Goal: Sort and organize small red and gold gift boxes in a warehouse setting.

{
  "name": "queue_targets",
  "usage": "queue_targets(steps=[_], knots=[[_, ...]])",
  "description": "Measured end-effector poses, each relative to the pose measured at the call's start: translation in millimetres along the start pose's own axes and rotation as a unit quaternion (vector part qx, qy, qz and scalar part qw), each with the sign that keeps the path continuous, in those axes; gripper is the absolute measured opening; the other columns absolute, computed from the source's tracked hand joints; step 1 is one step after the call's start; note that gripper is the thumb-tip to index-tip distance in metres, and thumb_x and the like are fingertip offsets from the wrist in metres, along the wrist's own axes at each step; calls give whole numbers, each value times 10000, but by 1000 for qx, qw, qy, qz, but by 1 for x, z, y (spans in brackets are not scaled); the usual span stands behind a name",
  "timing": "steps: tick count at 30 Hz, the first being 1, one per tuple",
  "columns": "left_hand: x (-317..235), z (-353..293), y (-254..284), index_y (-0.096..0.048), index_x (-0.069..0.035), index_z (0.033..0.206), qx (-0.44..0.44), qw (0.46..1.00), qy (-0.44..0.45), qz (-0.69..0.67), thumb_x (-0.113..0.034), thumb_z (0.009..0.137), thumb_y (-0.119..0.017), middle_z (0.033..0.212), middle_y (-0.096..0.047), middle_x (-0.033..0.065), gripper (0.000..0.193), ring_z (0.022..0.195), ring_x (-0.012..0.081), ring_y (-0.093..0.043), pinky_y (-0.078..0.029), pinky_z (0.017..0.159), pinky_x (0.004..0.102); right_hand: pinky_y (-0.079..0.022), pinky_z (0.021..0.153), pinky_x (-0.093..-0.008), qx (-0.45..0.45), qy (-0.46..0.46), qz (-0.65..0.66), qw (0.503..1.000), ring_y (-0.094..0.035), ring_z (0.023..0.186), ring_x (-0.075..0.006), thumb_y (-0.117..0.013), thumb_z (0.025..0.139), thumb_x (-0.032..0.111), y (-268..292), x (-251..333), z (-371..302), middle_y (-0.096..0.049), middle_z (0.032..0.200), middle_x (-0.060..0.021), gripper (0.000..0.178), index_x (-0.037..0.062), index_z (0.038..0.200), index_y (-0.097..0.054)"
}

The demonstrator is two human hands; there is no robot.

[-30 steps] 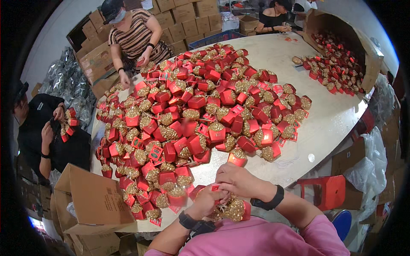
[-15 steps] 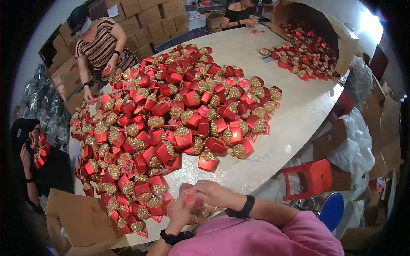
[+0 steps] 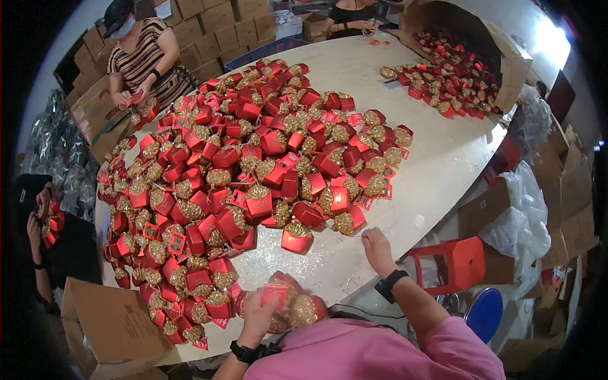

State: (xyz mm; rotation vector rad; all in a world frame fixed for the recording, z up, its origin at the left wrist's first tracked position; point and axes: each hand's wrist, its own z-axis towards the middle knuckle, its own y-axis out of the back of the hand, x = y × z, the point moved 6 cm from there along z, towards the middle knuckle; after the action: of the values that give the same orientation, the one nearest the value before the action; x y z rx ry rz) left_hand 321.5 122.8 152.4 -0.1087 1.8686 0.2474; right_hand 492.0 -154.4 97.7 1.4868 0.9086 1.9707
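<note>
My left hand (image 3: 256, 318) is closed on a small red card tag (image 3: 274, 294), held over a few red-and-gold glitter ornaments (image 3: 304, 310) at the table's near edge, close to my body. Reaching out to the right, my right hand (image 3: 378, 251) has its fingers drawn together low over the tabletop, by the near right edge. Whatever it may pinch there is too small to make out. A large heap of similar ornaments (image 3: 221, 158), red block-like bodies with gold glittery parts and some red tags, spreads over the table beyond my hands.
The pale table (image 3: 354, 266) curves away to the right. More ornaments spill from a big carton (image 3: 510, 69) at far right. A red stool (image 3: 451, 263) and a blue round seat (image 3: 484, 315) stand right; an open cardboard box (image 3: 117, 320) is near left. Co-workers handle ornaments around the table.
My right hand has left the tag by my left hand and moved right and away, to the tabletop. My left hand keeps the tag. The far-left co-worker has lifted ornaments off the heap.
</note>
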Motion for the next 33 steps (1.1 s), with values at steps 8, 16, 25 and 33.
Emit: queue_targets(steps=[8, 16, 25, 33], knots=[[-10, -4, -9, -574, 4, 951, -25, 1000, 9, 10, -128, 801, -525, 781, -635, 72, 205, 678, 130, -593, -461, 618, 253, -442, 691, -417, 23, 4, -66, 998, -519, 814, -339, -519, 789, 146, -22, -7, 7, -500, 866, -161, 201, 40, 959, -504], [-10, -1, -13, -568, 16, 957, -37, 997, 23, -56, -99, 820, -489, 777, -632, 65, 196, 678, 112, -585, -458, 629, 247, -428, 614, -374, 1, -75, 135, 988, -537, 701, -313, -585, 741, 161, 6, -24, 26, -533, 728, -159, 136, 26, 760, -587], [-6, 8, -16, -567, 11, 959, -41, 998, 7, -55, -83, 813, -504, 800, -620, 59, 185, 701, 101, -572, -453, 643, 236, -339, 446, -206, 42, -212, 349, 912, -433, 505, -44, -607, 712, 46, 58, -14, 46, -485, 554, 21, 57, 13, 672, -584], [-18, 16, -27, -505, 38, 1022, 0, 995, 3, -104, -67, 854, -452, 851, -611, 118, 206, 739, 190, -613, -500, 692, 293, -302, 361, -191, 119, -214, 457, 855, -433, 415, -68, -541, 758, 12, 94, 32, 56, -548, 593, -54, 48, 9, 710, -545]])
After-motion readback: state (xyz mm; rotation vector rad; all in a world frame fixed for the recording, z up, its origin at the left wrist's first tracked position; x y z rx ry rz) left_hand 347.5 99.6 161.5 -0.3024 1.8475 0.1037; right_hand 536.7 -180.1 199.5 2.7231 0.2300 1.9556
